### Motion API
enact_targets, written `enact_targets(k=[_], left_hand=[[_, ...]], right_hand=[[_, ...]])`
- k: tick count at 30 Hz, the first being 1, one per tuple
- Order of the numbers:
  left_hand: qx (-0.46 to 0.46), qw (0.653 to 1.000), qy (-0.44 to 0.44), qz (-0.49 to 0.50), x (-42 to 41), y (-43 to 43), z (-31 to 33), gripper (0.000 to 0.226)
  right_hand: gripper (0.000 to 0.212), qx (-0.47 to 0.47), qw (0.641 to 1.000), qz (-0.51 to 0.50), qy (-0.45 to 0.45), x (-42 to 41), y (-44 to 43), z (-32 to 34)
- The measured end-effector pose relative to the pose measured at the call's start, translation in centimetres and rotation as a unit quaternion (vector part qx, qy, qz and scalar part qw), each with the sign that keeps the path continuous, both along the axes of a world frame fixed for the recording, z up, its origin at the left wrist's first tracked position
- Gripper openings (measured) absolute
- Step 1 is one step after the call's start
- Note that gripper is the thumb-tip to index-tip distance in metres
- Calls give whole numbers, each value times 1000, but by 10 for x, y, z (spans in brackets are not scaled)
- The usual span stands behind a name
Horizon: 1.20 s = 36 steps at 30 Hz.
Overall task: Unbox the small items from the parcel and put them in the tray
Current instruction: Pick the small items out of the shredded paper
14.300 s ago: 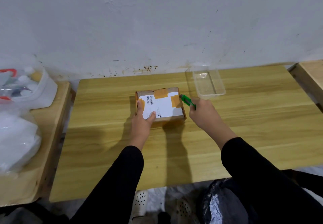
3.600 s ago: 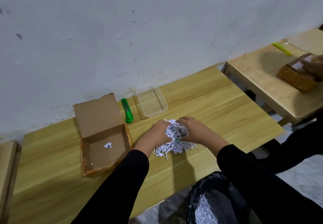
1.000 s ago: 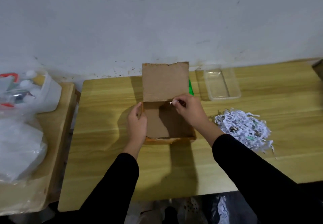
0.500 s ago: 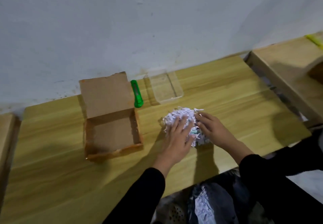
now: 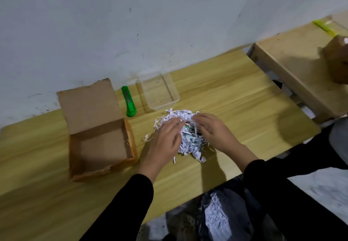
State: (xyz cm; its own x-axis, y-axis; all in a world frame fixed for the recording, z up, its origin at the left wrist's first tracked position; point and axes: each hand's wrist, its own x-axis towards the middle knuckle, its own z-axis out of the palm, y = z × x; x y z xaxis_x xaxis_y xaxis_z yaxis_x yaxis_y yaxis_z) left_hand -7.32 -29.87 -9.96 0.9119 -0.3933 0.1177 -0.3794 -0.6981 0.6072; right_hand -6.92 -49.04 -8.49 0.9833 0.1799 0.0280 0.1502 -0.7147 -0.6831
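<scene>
Two hands palm-down on shred pile (image 5: 189,143); L hand (image 5: 165,141) beside R hand (image 5: 213,132) (fingers spread, gripping nothing).

The light is soft and dim, with a cool grey cast on the wall (image 5: 131,24). It falls from above and ahead: the left hand (image 5: 165,141) and right hand (image 5: 212,129) throw broad, soft-edged shadows on the surface (image 5: 235,94) toward its near edge, and the open box (image 5: 101,146) is dark along its inner walls. Another wide shadow lies on the surface's right end. Both hands are smeared by motion blur, and the shredded paper (image 5: 188,144) they touch is soft. The wood grain streaks at the lower left. The clear tray (image 5: 175,97) shows faint highlights on its rim. The wide lens tilts and bows the surface's edges; the black sleeves (image 5: 120,212) lose all detail.
</scene>
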Motion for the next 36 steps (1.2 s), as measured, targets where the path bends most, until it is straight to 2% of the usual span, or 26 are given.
enact_targets(k=[2, 4, 8, 11, 13, 14, 16, 18, 19, 22, 26, 33, 36], left_hand=[[37, 998, 43, -12, 2, 4, -10, 44], [39, 995, 87, 23, 1, 17, -21, 47], [18, 986, 137, 97, -7, 42, -32, 45], [-24, 973, 121, 195, -10, 35, -22, 33], [-82, 961, 95, 245, -10, 22, -6, 35], [-100, 963, 76, 237, -10, 16, 1, 38], [-95, 984, 65, 138, -8, 1, 11, 40], [-23, 997, 75, 20, -5, -9, 5, 41], [14, 996, 87, -4, -3, -10, 1, 43], [53, 991, 122, 8, -1, 0, -9, 49], [88, 988, 125, 5, -12, 14, -14, 60], [115, 985, 114, 66, -33, 18, -15, 69], [67, 991, 62, 102, -36, 18, -9, 64]], right_hand=[[33, -17, 999, 33, 32, 1, 6, -12], [36, 1, 998, -2, 64, -4, -2, -20], [36, 8, 996, -43, 74, -11, -25, -18], [29, 2, 996, -80, 34, -10, -31, -11], [26, 3, 995, -100, -16, -8, -26, -3], [25, 12, 996, -91, -25, -8, -20, 2], [25, 14, 1000, -16, -18, -9, -5, 4], [28, -37, 997, 64, -26, -12, 5, -7], [30, -49, 996, 70, -30, -14, 4, -14], [37, -33, 999, 14, -12, -24, -12, -20], [46, -58, 998, 14, 19, -32, -39, -22], [33, -72, 995, -67, -4, -26, -52, -6], [23, -78, 992, -80, -66, -22, -45, 2]])
